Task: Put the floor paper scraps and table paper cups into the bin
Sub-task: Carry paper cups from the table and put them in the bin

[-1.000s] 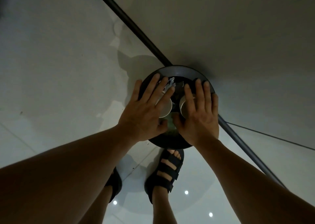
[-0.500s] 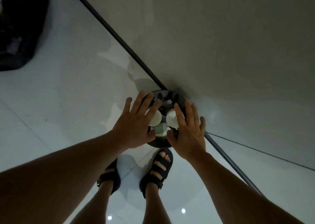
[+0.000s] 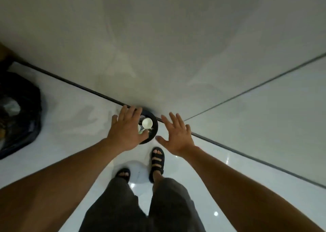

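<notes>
One white paper cup [image 3: 147, 123] lies inside the round black bin [image 3: 156, 128].

This is a plain, dimly lit indoor room, probably a corner of a home or a small office, though the dark view does not settle which. A glossy white tiled floor [image 3: 70, 126] shows small round spots of reflected light [image 3: 216, 213] and meets a bare pale wall [image 3: 158, 46] along a thin dark skirting strip [image 3: 79, 86]. A small round black bin [image 3: 155, 124] stands against that wall with a paper cup [image 3: 147, 123] inside. A black rubbish bag [image 3: 21, 117] slumps on the floor, well apart to the left. The person wears open sandals [image 3: 157, 161].
</notes>
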